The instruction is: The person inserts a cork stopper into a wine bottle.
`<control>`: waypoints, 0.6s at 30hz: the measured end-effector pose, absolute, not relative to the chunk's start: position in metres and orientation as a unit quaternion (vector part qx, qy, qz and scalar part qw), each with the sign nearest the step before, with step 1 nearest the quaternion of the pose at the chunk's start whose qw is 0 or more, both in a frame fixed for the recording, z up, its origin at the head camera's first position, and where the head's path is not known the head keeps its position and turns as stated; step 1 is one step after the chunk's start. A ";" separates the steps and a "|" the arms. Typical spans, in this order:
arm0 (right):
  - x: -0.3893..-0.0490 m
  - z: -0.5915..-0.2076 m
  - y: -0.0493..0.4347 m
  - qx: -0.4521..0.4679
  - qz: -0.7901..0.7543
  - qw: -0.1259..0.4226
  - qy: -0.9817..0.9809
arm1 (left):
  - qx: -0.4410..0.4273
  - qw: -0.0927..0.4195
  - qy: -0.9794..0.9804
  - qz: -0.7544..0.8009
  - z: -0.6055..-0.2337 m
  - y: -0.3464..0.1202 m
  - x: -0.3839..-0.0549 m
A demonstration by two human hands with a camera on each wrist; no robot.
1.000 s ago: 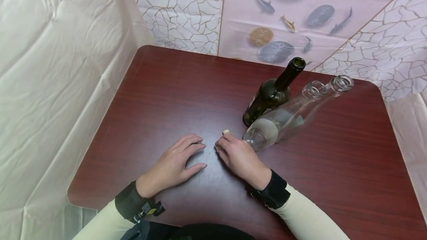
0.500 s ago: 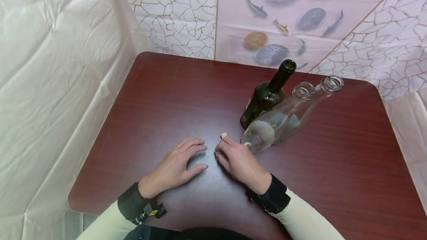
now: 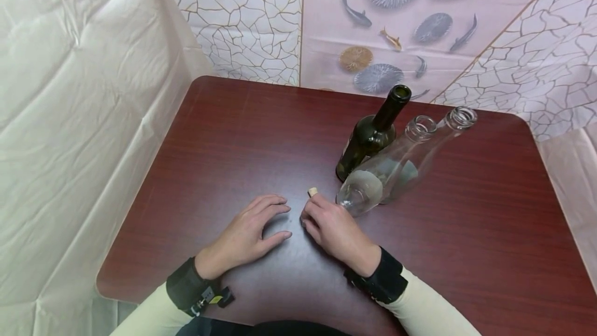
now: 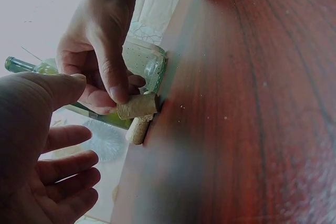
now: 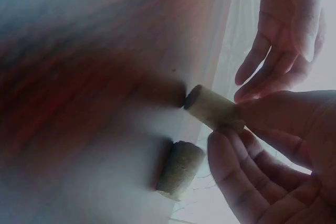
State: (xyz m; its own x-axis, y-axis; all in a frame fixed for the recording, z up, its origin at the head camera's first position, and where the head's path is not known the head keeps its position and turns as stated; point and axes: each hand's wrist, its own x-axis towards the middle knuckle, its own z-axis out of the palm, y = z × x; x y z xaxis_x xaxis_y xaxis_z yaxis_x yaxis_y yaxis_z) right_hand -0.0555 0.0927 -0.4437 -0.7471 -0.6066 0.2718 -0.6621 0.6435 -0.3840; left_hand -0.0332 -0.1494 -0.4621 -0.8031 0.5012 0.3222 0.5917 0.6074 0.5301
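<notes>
My right hand (image 3: 337, 228) pinches a wine cork (image 5: 212, 108) between thumb and fingers, one end close to the tabletop; whether it touches cannot be made out. In the head view the fingers hide this cork. A second cork (image 5: 181, 169) stands on the table just beyond it, and its top (image 3: 313, 191) shows past the right knuckles. To the left, my left hand (image 3: 247, 232) is held with fingers and thumb spread apart, nothing between them. In the left wrist view both corks appear, the held cork (image 4: 137, 106) in front of the standing cork (image 4: 137, 131).
A dark green wine bottle (image 3: 373, 136) stands right of the corks on the reddish-brown table (image 3: 233, 134). Close beside it are two clear glass bottles, the nearer clear bottle (image 3: 373, 183) almost at the right hand and the other clear bottle (image 3: 434, 144) behind it. Draped cloth (image 3: 93, 144) hangs at the left.
The head view has tilted and turned slightly, so the table and bottles sit a little lower and further left in it. The hands have barely moved, and the right hand keeps its pinch.
</notes>
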 end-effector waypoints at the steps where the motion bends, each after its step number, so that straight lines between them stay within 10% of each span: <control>1: -0.055 -0.443 0.093 0.354 0.232 0.060 -0.904 | -0.305 0.070 -0.894 -0.321 -0.462 -0.149 -0.033; 18: -0.048 -0.441 0.095 0.359 0.222 0.034 -0.906 | -0.303 0.072 -0.895 -0.318 -0.465 -0.150 -0.032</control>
